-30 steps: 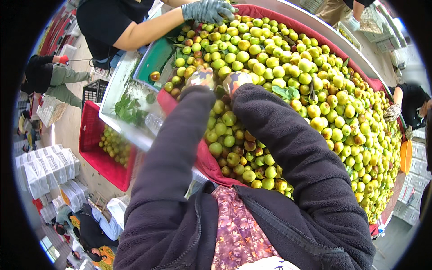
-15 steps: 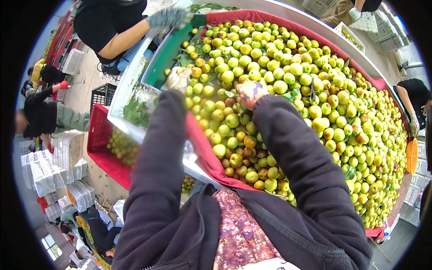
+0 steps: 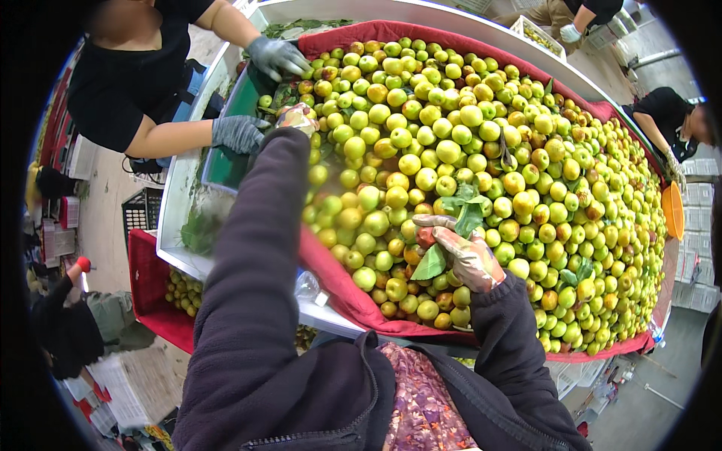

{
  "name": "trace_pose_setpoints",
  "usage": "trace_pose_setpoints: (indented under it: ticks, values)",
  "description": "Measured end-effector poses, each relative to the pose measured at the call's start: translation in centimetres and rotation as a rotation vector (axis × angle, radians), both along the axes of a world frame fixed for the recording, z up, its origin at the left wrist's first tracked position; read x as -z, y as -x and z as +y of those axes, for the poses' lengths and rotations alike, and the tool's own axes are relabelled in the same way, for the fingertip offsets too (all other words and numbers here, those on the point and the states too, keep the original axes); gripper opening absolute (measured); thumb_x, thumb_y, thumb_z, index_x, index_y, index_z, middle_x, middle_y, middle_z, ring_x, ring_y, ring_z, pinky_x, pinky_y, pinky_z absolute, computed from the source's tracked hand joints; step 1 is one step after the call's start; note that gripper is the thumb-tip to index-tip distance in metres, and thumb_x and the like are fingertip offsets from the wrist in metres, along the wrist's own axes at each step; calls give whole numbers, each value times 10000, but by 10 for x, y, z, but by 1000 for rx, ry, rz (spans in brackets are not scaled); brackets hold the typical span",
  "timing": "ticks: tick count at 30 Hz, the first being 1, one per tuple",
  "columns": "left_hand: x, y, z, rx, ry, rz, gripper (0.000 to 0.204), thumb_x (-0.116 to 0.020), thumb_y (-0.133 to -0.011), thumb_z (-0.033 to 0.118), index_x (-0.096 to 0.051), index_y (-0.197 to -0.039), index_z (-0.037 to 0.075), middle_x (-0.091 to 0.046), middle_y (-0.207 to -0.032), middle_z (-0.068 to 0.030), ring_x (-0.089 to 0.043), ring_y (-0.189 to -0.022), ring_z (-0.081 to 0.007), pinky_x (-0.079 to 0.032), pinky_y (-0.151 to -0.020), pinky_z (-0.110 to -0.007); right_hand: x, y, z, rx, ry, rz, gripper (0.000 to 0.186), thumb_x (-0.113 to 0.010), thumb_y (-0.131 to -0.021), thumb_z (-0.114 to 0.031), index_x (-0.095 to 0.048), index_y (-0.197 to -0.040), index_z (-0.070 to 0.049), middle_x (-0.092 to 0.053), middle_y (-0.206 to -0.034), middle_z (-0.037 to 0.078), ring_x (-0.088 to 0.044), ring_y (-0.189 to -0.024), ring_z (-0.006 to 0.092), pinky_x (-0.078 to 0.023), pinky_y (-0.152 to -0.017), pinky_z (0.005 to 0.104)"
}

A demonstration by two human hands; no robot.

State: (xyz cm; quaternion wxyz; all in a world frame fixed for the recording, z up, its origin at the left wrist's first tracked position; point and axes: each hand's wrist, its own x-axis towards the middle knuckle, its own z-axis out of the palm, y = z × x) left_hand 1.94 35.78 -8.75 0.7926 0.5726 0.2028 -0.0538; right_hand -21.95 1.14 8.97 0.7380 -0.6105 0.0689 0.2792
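A wide heap of green and reddish-brown jujubes [image 3: 451, 150] fills the red-cloth-lined table. My right hand [image 3: 474, 259], in a patterned glove, is closed over the near middle of the heap, a reddish jujube [image 3: 426, 237] between its fingers. Green leaves [image 3: 430, 263] stick out around those fingers. At the heap's far left, my left hand [image 3: 298, 118], gloved alike, reaches onto the fruit beside a green chute [image 3: 229, 158]; its fingers are too hidden to read. Close to it are the grey-gloved hands [image 3: 277, 59] of a co-worker.
The red cloth edge [image 3: 342, 282] runs between me and the fruit. A clear plastic bottle [image 3: 308, 288] lies at the white table rim. Left stand a red bin [image 3: 150, 301] of jujubes and a black crate [image 3: 143, 210]. An orange basin [image 3: 673, 210] is far right, near another person.
My right hand has drawn nearer to me and now holds a jujube with leaves. My left hand stays at the far left. The co-worker has leaned in, both gloved hands now at the chute.
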Motion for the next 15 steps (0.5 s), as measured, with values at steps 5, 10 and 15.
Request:
trace_pose_setpoints:
  ticks: [5, 10, 15]
  values:
    - [-66, 71, 8, 348, -63, -41, 324, -602, -761, 65, -588, -1085, 66, -614, -983, -82, -613, -841, -188, -540, -706, -338, -3, 10, 40, 79, -79, 129, 281, -561, -962, -149, -600, -1210, -21, -651, -1032, 35, -603, -893, 91, -484, -802, 234]
    - [-129, 240, 33, 454, 441, -49, 467, -702, -702, 126, -565, -1140, 46, -566, -1176, -142, -594, -1019, -258, -529, -825, -395, -26, 27, 99, -243, -135, 66, 367, -568, -954, -152, -520, -1259, 46, -611, -1000, 47, -562, -895, 112, -468, -817, 275]
    - [-153, 411, 104, 423, 205, 94, 648, -782, -613, 112, -548, -1204, -13, -532, -1272, -154, -538, -1159, -248, -475, -916, -362, -19, 81, 171, -621, -393, 257, 272, -569, -939, -114, -539, -1166, 33, -597, -964, 37, -538, -900, 105, -425, -800, 242]
